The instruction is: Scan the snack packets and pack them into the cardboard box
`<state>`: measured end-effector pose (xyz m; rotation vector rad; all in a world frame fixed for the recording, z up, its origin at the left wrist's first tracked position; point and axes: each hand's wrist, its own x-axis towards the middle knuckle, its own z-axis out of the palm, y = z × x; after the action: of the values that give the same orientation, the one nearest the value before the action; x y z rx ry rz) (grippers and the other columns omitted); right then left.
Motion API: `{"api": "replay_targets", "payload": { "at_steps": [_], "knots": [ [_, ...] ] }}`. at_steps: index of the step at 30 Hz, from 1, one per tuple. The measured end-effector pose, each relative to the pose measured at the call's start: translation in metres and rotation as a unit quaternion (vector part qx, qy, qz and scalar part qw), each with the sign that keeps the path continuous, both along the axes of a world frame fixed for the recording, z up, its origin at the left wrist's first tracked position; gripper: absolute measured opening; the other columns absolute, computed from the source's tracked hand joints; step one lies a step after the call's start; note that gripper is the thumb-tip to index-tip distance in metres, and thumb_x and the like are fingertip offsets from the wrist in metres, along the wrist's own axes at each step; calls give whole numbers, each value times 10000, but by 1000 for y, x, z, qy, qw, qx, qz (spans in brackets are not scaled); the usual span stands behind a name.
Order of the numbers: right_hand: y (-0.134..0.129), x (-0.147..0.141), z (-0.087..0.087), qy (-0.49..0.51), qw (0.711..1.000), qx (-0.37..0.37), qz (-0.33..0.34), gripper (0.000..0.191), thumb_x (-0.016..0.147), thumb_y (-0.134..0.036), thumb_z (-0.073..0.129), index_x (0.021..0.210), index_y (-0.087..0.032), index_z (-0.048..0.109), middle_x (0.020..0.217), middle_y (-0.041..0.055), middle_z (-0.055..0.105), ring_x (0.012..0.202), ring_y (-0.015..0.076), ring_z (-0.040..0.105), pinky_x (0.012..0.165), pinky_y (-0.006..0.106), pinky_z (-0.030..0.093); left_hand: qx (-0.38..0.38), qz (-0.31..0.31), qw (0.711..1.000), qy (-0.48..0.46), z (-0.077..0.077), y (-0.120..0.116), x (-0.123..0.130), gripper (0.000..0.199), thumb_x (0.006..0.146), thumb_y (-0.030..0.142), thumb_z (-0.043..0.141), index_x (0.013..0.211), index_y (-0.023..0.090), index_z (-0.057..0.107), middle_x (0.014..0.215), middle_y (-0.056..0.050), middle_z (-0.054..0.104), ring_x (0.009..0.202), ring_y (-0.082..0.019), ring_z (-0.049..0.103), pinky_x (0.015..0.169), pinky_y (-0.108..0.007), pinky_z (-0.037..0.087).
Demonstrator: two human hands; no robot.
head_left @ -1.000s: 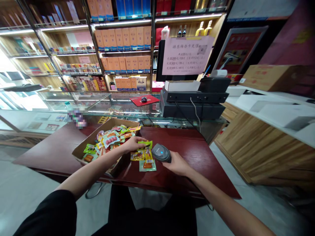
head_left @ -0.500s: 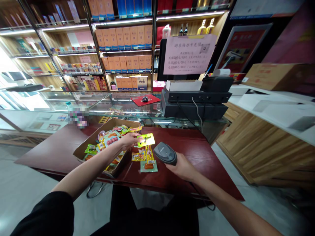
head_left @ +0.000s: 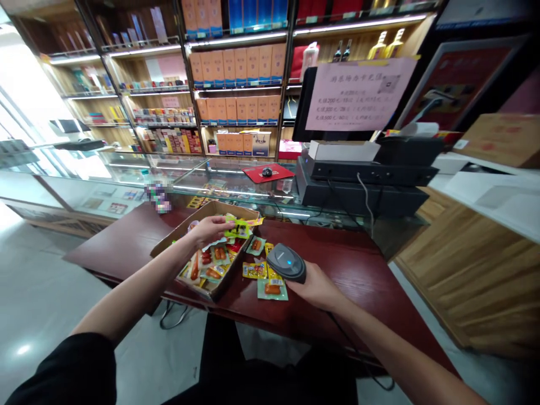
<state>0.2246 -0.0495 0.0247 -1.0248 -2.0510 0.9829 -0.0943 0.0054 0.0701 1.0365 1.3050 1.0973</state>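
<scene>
My left hand (head_left: 210, 229) pinches a yellow-green snack packet (head_left: 238, 228) above the far right part of an open cardboard box (head_left: 218, 288). Many small snack packets, some with sausages showing, fill that box. Wrapped round a grey handheld scanner (head_left: 286, 262) is my right hand (head_left: 316, 286); a small blue light shows on the scanner's top. Just left of the scanner, several packets lie on the dark red table (head_left: 333, 247), among them a yellow one (head_left: 255, 270) and a pale green sausage packet (head_left: 273, 289).
Behind the table stands a glass counter (head_left: 202, 180) with a red mouse mat (head_left: 278, 172). A monitor with a pink paper sign (head_left: 358, 95) and black till equipment (head_left: 363, 194) are at the right. A cable hangs from the scanner over the table's front edge.
The yellow-green packet has moved left with my left hand, from beside the scanner to over the box. The scanner's blue light now shows. The whole view has shifted to the left.
</scene>
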Motion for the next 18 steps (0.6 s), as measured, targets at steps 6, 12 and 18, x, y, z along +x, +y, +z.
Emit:
{"api": "replay_targets", "payload": {
  "at_steps": [6,12,18],
  "knots": [
    [10,-19,0,-17,1000,0,21,392,723,-192,656,1114,-165,645,1077,61,724,982,247,675,876,351,520,46,96,994,-11,17,-15,-60,423,525,303,896,853,103,720,875,-77,707,776,-140,673,748,-267,565],
    [10,-8,-1,-17,1000,4,-3,420,742,-219,659,1158,-167,636,1111,66,715,1018,244,668,897,341,514,42,13,997,56,6,-17,-23,452,513,370,886,859,122,735,897,-90,719,774,-161,665,706,-277,558],
    [4,23,-7,-19,999,22,-44,364,757,-209,626,1118,-173,646,1074,57,721,986,240,673,865,320,517,17,-178,969,171,-47,-3,66,510,573,466,821,932,119,714,831,-72,714,726,-188,664,650,-306,555]
  ]
}}
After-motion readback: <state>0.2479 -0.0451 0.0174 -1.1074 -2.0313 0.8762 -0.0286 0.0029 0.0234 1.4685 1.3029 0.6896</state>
